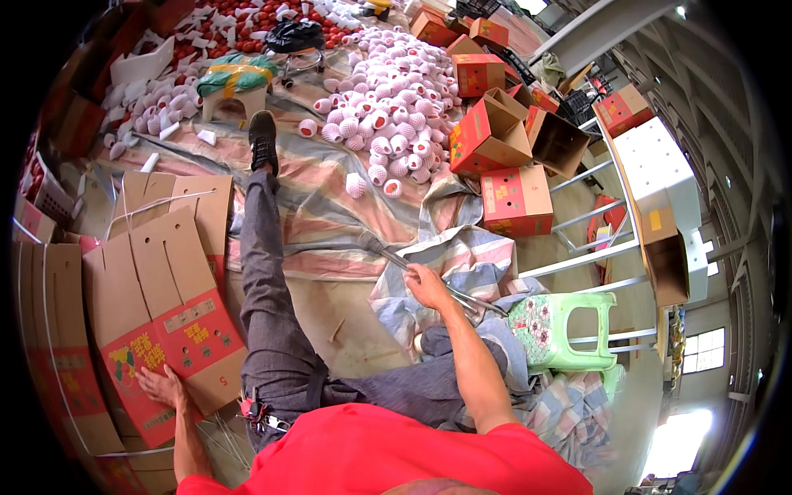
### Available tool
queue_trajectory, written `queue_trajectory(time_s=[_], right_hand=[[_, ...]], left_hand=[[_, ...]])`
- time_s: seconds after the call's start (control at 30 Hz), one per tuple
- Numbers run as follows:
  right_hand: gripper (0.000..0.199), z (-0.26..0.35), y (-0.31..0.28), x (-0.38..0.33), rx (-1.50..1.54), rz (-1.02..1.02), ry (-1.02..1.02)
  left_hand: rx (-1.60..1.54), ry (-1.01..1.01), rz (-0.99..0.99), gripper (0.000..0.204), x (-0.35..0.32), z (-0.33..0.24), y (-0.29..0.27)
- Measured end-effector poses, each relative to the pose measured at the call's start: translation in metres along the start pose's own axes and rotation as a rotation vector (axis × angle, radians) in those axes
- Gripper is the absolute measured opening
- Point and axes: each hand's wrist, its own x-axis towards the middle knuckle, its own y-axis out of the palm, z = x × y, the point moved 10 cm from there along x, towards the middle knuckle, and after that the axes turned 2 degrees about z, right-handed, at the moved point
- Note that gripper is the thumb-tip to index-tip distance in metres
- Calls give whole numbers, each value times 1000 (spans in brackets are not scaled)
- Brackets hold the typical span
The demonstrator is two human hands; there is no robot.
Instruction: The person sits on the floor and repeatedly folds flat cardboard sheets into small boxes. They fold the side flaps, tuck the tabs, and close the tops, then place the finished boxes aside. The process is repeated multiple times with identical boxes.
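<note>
My left hand point(162, 388) lies with spread fingers on the red printed lower part of a flattened cardboard carton point(177, 285). This carton leans at a slant on a strapped stack of flat cartons point(62, 289). My right hand point(427, 286) is closed round the middle of a long, thin grey metal tool point(394, 258). Rod-like ends show on the right side of the fist, and the blurred far end points left; its exact kind cannot be made out. Beneath that hand lies a bunched striped tarp point(412, 307).
Beyond the outstretched leg point(268, 272) lies a heap of fruit in white foam nets point(388, 107). A covered stool point(237, 78) stands at the back left. Red cartons point(517, 200) and a metal-framed table point(623, 165) line the right side. Near my right arm is a green plastic stool point(569, 330).
</note>
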Motion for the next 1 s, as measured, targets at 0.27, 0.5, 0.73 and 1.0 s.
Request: queue_trajectory(time_s=[0.27, 0.5, 0.73, 1.0], right_hand=[[49, -43, 15, -10, -7, 68, 100], [48, -68, 34, 17, -113, 135, -7], [49, -60, 61, -5, 57, 348, 182], [50, -41, 56, 17, -71, 340, 92]], left_hand=[[93, -218, -75, 97, -21, 72, -8], [-81, -413, -181, 110, -36, 168, -9], [-150, -655, -14, 116, -103, 160, -68], [-1066, -1205, 497, 63, -214, 83, 48]])
